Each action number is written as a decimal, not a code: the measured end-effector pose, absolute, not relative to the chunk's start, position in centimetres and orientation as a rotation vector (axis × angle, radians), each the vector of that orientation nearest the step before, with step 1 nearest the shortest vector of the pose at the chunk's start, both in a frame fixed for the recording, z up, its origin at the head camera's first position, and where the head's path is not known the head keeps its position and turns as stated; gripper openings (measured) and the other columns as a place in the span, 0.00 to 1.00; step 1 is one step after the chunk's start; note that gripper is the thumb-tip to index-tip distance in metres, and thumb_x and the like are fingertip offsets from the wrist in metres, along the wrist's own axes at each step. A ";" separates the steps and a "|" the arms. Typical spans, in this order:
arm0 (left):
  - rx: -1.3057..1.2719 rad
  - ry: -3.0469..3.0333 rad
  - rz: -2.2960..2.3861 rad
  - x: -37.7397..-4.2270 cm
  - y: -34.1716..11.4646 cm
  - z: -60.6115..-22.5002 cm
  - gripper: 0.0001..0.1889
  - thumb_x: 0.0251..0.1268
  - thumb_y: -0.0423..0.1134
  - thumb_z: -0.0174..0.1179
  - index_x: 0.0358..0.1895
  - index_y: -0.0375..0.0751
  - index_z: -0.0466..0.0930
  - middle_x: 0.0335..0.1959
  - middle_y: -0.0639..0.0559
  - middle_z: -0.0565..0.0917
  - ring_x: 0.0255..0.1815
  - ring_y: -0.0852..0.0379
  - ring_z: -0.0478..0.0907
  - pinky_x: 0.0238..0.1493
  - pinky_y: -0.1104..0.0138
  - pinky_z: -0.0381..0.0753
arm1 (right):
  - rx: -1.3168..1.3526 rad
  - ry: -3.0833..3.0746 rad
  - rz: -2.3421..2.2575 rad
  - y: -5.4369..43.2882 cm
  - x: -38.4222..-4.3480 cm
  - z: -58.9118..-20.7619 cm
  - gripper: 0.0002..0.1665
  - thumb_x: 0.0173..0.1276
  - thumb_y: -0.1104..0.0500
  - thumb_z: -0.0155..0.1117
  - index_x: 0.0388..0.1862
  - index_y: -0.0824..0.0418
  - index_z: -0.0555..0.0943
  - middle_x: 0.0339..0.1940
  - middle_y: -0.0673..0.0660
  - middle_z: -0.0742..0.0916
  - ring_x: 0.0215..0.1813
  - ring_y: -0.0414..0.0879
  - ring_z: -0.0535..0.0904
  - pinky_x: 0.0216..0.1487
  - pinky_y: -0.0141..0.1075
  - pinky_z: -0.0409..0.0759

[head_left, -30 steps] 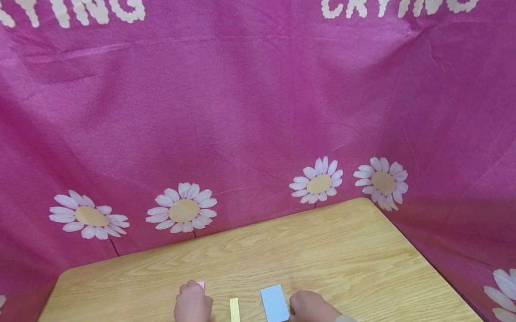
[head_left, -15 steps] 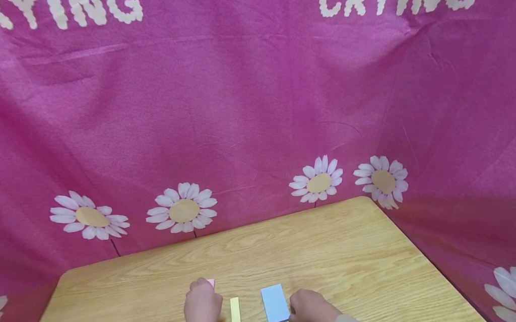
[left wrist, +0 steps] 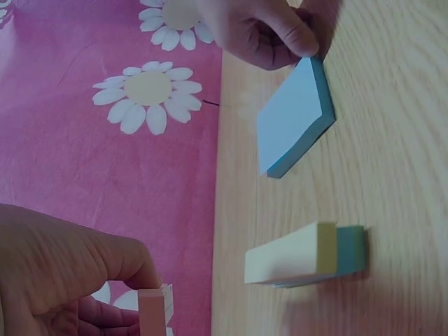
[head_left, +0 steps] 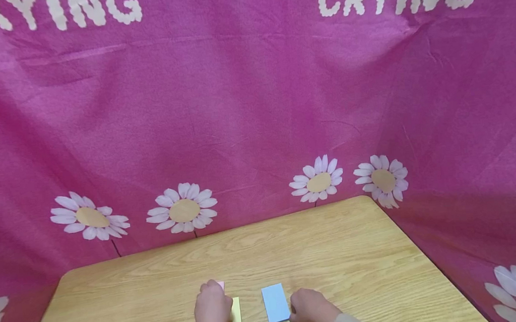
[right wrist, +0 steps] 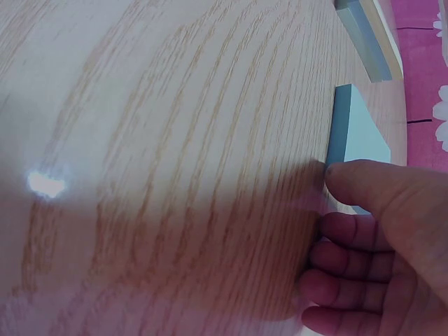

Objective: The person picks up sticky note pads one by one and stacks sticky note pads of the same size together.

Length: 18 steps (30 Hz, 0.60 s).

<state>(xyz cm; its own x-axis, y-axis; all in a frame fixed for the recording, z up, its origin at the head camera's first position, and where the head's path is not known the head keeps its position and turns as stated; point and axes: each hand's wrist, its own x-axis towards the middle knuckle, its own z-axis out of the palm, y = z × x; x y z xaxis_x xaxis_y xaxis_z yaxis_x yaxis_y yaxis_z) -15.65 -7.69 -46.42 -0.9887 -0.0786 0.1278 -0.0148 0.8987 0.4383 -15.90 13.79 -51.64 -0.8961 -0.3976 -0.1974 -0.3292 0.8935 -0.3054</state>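
Observation:
My left hand (head_left: 212, 308) holds a narrow pink sticky-note pad (left wrist: 152, 311), pinched by the thumb and fingers above the table. It hangs just left of a narrow stack with a yellow pad (head_left: 237, 317) on top, partly overlapping it in the head view. Blue and green layers (left wrist: 350, 250) show under the yellow one in the left wrist view. To the right lies a wider light-blue sticky-note pad (head_left: 276, 303), flat on the table. My right hand (head_left: 312, 308) grips its near right corner, thumb against the edge (right wrist: 337, 136), the other fingers curled in.
All this sits on a wooden table (head_left: 328, 246) near its front. Behind and beside the table hangs a pink cloth (head_left: 235, 107) printed with daisies and lettering.
My left hand has moved right with the pink pad, from apart from the yellow-topped stack to right beside it. The right hand and the blue pad stay put.

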 end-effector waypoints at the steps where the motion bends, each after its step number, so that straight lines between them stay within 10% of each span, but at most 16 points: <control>1: 0.069 -2.922 -0.668 -15.6 -7.6 -46.5 0.12 0.39 0.26 0.57 0.28 0.21 0.68 0.22 0.39 0.69 0.21 0.44 0.72 0.24 0.57 0.75 | -0.549 2.802 -0.394 13.8 -15.9 -51.6 0.12 0.50 0.58 0.63 0.12 0.58 0.73 0.10 0.46 0.72 0.15 0.39 0.61 0.18 0.31 0.66; 18: 0.123 -2.961 -0.740 -15.0 -5.6 -48.7 0.14 0.36 0.26 0.59 0.29 0.21 0.68 0.23 0.39 0.69 0.24 0.42 0.74 0.28 0.55 0.76 | -0.563 2.807 -0.417 13.9 -15.8 -51.8 0.14 0.49 0.59 0.61 0.10 0.57 0.69 0.10 0.46 0.69 0.15 0.39 0.59 0.17 0.31 0.62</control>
